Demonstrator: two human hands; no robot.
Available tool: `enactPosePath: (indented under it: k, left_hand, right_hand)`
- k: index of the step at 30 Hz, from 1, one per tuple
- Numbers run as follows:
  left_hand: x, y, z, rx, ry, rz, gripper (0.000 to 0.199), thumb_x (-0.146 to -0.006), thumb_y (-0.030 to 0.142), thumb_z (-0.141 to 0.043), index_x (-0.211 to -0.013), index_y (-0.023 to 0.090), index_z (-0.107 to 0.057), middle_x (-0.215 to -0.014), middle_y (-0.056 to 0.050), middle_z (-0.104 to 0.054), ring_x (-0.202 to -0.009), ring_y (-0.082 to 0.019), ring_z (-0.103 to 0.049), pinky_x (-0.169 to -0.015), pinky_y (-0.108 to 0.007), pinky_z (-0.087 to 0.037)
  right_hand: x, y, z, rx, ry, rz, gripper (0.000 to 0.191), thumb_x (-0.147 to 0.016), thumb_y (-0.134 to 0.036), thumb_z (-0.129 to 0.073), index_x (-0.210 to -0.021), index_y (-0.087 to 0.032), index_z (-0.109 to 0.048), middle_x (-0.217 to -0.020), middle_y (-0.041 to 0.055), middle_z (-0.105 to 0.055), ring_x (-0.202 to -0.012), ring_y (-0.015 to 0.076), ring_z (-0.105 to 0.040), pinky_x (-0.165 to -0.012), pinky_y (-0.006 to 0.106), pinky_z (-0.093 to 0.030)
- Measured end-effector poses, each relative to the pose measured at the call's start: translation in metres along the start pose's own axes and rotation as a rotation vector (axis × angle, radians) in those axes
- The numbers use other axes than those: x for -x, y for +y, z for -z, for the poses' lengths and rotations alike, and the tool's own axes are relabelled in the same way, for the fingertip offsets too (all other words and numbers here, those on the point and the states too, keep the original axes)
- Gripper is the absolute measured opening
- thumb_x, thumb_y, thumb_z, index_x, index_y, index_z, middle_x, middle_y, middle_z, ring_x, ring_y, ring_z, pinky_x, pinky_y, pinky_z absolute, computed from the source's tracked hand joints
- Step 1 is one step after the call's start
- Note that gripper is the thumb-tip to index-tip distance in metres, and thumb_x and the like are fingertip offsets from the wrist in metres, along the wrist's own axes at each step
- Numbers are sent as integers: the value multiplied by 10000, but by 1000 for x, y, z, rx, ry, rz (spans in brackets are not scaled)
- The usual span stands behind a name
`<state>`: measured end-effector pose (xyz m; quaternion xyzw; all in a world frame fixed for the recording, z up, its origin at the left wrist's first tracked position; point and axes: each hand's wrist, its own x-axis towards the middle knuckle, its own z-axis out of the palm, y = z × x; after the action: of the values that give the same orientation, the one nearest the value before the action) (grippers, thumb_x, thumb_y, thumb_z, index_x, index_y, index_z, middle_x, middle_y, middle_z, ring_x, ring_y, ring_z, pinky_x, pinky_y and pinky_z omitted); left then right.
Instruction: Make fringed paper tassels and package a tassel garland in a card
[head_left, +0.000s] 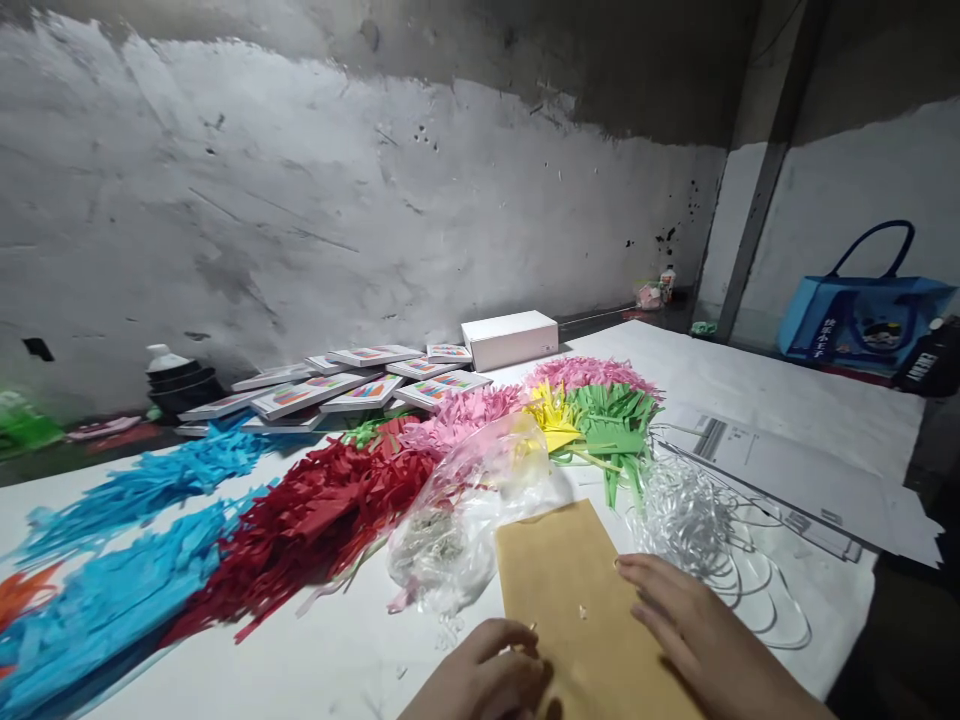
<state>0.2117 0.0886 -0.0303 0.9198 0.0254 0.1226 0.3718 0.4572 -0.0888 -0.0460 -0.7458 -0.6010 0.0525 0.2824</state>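
Observation:
A flat brown sheet (559, 560), which looks like kraft paper or an envelope, lies in front of me on the white-covered table. Its left edge is beside my left hand (487, 672), whose fingers are curled inward; what they may hold is hidden. Stretched-out fingers of my right hand (679, 615) rest along the right side of the sheet. A tiny pale scrap (583, 612) lies on the brown surface. Just beyond the sheet is a crumpled clear plastic bag (450, 530) with greyish contents. A tangle of white string (686, 510) sits past my right hand.
Fringed paper bundles spread across the table: blue (127, 570), red (322, 500), pink (592, 374), yellow (553, 415) and green (613, 420). Behind them are several flat printed boxes (367, 392) and a white box (510, 342). Printed sheets (795, 475) lie right; a blue bag (862, 315) stands beyond.

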Motion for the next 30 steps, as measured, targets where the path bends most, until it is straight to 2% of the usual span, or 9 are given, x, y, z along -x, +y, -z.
enactPosePath:
  k: [3, 7, 11, 13, 15, 19, 23, 26, 30]
  left_hand:
    - [-28, 5, 17, -73, 84, -59, 227, -941, 182, -551, -1136, 237, -655, -1168, -125, -676, -1069, -219, -672, -913, -301, -567]
    - [-111, 2, 25, -254, 84, -122, 170, -954, 202, -567, -1082, 183, -678, -1130, -129, -699, -1039, -223, -669, -910, -331, -562]
    - [-213, -19, 11, -456, 23, -138, 201, -958, 119, -522, -1033, 154, -706, -1096, -126, -702, -1045, -231, -653, -941, -350, -533]
    - [-254, -34, 0, -534, -11, -130, 178, -950, 122, -542, -1009, 137, -710, -1072, -137, -691, -1036, -246, -646, -938, -371, -526]
    - [-285, -51, -10, -618, -46, -117, 146, -953, 152, -566, -1002, 123, -700, -1072, -139, -679, -1049, -261, -635, -938, -408, -523]
    - [-319, -73, -23, -754, -94, -82, 246, -971, 304, -621, -1158, 144, -641, -1182, -95, -655, -1047, -240, -649, -907, -452, -552]
    - [-336, -75, -19, -818, -57, -52, 307, -972, 331, -625, -1223, 155, -616, -1223, -98, -644, -1037, -234, -660, -886, -443, -571]
    - [-346, -66, -2, -840, 59, -5, 319, -973, 334, -625, -1238, 157, -608, -1231, -98, -640, -1040, -237, -660, -883, -445, -573]
    - [-358, -35, 49, -842, 296, 54, 289, -979, 332, -612, -1203, 150, -620, -1193, -89, -654, -1040, -237, -655, -916, -462, -547]
  right_hand:
    - [-22, 19, 13, 173, 38, -13, 357, -997, -218, -421, -1246, -198, -677, -1285, 84, -684, -1220, 192, -627, -1058, 319, -489]
    - [-79, 44, 20, 316, 39, -76, 323, -1012, -153, -395, -1136, -164, -693, -1177, 109, -704, -1118, 200, -658, -983, 332, -506]
    - [-118, 68, 9, 448, 33, -188, 150, -988, -239, -571, -929, -142, -669, -958, 53, -690, -896, 178, -668, -827, 364, -545]
    - [-120, 76, 1, 485, 32, -188, 124, -963, -269, -630, -945, -149, -657, -1003, 36, -672, -945, 173, -644, -865, 379, -530]
    - [-117, 79, -5, 497, 42, -169, 89, -966, -183, -585, -951, -155, -669, -1037, 59, -661, -1006, 201, -619, -900, 382, -502]
    - [-112, 83, -9, 477, 66, -148, 202, -964, -118, -501, -963, -180, -692, -1017, 92, -655, -1016, 246, -605, -893, 359, -470]
    - [-118, 93, -12, 447, 113, -183, 210, -954, -146, -537, -1121, -168, -662, -1073, 102, -645, -1006, 239, -627, -859, 325, -478]
    - [-123, 101, -15, 437, 137, -190, 277, -953, -164, -550, -1221, -144, -619, -1104, 115, -630, -1011, 241, -631, -850, 319, -479]
    - [-123, 109, -19, 436, 137, -169, 189, -956, -167, -537, -1093, -157, -668, -1060, 110, -636, -983, 242, -638, -838, 319, -476]
